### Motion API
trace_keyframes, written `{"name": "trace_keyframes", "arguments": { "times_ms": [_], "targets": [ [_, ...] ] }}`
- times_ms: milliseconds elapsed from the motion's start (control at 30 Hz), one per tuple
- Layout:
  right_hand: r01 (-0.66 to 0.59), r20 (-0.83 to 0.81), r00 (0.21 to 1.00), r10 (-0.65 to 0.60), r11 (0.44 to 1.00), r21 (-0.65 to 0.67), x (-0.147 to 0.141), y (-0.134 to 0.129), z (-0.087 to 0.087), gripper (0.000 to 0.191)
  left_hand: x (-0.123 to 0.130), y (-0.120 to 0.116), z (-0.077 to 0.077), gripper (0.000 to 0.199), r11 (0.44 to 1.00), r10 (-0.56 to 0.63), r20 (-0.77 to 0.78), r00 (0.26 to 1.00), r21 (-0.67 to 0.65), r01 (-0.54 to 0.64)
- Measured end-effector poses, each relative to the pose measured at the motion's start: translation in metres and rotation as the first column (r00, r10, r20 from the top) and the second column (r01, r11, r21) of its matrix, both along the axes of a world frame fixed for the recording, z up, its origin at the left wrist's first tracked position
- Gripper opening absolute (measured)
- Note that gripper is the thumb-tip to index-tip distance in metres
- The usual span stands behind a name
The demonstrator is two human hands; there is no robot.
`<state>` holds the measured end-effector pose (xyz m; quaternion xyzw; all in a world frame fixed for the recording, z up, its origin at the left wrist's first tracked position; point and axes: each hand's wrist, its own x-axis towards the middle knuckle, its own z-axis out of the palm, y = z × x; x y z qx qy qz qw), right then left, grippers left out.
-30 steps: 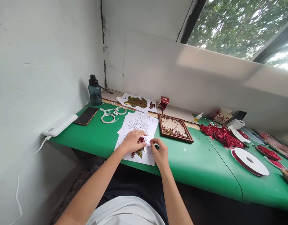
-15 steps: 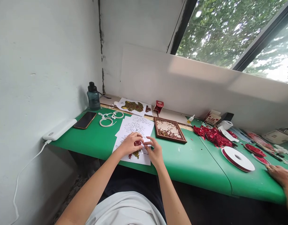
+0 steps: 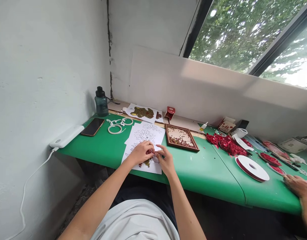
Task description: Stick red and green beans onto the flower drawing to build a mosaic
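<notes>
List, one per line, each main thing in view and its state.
Left hand: over the paper, fingers bent
Right hand: fingers bent, beside the left
Paper: flat, partly beaded
Framed tray: flat, partly covered with beads
Bottle: upright, lid on
Phone: flat, screen dark
White device: cable plugged in
White cords: coiled
Ribbon spool: lying flat

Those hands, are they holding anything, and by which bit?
Can't tell: left hand and right hand are close together at the paper; anything pinched is hidden or too small.
</notes>
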<state>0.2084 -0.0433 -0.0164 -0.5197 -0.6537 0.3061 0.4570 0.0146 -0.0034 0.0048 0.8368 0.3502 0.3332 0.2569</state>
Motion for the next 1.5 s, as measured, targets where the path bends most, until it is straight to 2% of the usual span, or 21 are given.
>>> {"name": "trace_keyframes", "arguments": {
  "times_ms": [167, 300, 533, 733, 1000, 1500],
  "targets": [
    [-0.017, -0.006, 1.000, 0.017, 1.000, -0.010, -0.0010, -0.0003, 0.0001, 0.037, -0.0002, -0.0008, 0.0002, 0.008, 1.000, -0.001, 0.019, 1.000, -0.006, 0.001],
    [0.041, 0.031, 0.999, -0.040, 0.999, -0.019, -0.0011, -0.0008, -0.0003, 0.034, -0.0003, -0.0010, 0.0011, 0.009, 1.000, -0.002, 0.029, 1.000, -0.021, 0.003],
    [0.065, 0.087, 0.994, -0.070, 0.996, 0.063, -0.0010, -0.0008, -0.0015, 0.028, -0.0011, 0.0033, -0.0034, 0.010, 0.999, -0.024, 0.037, 0.999, -0.048, 0.026],
    [0.054, 0.130, 0.989, -0.070, 0.991, 0.124, -0.0021, 0.0001, -0.0022, 0.015, -0.0012, 0.0055, -0.0065, 0.008, 0.996, -0.038, 0.046, 0.998, -0.075, 0.041],
    [0.065, 0.177, 0.980, -0.090, 0.988, 0.143, -0.0028, -0.0001, -0.0033, 0.012, -0.0016, 0.0017, -0.0033, 0.008, 0.993, -0.028, 0.061, 0.998, -0.111, 0.035],
    [0.053, 0.245, 0.965, -0.097, 0.982, 0.181, -0.0032, -0.0001, -0.0036, 0.009, -0.0025, 0.0060, -0.0079, 0.007, 0.991, -0.035, 0.053, 0.998, -0.128, 0.042]
  ]
}}
